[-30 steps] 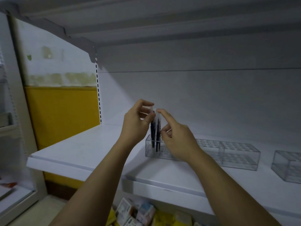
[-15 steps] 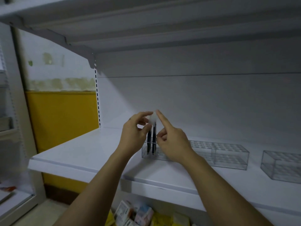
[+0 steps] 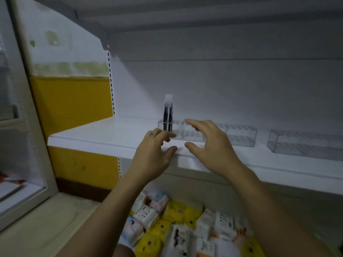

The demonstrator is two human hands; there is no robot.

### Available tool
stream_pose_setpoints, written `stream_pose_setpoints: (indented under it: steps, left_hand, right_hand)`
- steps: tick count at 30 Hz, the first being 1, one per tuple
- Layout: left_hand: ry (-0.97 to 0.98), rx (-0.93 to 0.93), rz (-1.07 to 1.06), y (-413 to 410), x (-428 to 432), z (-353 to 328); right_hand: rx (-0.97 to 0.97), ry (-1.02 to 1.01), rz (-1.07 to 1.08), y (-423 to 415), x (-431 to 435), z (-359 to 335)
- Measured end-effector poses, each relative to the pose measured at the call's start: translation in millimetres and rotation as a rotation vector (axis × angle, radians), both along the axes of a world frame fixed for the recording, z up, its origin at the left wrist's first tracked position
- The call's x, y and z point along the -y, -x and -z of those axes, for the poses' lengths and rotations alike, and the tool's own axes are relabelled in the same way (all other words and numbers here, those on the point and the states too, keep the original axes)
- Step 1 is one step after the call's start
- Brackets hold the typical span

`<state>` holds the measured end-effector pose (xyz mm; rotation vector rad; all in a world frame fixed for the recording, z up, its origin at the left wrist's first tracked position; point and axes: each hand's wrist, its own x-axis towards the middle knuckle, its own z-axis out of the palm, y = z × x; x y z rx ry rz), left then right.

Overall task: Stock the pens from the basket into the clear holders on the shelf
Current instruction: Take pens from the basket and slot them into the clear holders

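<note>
Two dark pens with pale caps stand upright, side by side, in the left end of a clear holder on the white shelf. Half a second ago both hands were up at the caps, pinching and steadying them. Now they have let go and dropped back toward the shelf's front edge, and the pens stand alone.

The left hand is empty and relaxed: its fingers reach loosely forward, the tips just in front of the holder's left corner, the thumb lower, at the shelf's lip. The right hand holds nothing either. It is spread wide with gently curved fingers, hovering before the holder's middle, its thumb pointing left toward the other hand.

A second clear holder sits further right on the shelf. The view has tipped downward since – a heap of small white and yellow packets now shows below the shelf.
</note>
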<state>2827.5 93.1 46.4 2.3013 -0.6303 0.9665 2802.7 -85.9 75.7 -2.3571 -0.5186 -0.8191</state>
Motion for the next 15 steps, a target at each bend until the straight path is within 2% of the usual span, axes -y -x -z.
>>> stream_pose_setpoints:
  steps: [7, 10, 15]
  left_hand:
    - [-0.052, -0.02, 0.141, 58.8, 29.8, 57.2]
    - [-0.093, -0.108, 0.187, 69.4, 48.7, 96.8]
    - [-0.154, -0.371, 0.23, 73.9, 76.7, 173.1]
  right_hand:
    - [0.11, 0.064, 0.161, 70.7, 42.7, 67.5]
    - [-0.056, 0.081, 0.22, 87.6, 59.6, 115.1]
    - [-0.416, 0.125, 0.268, 98.3, 75.6, 197.2]
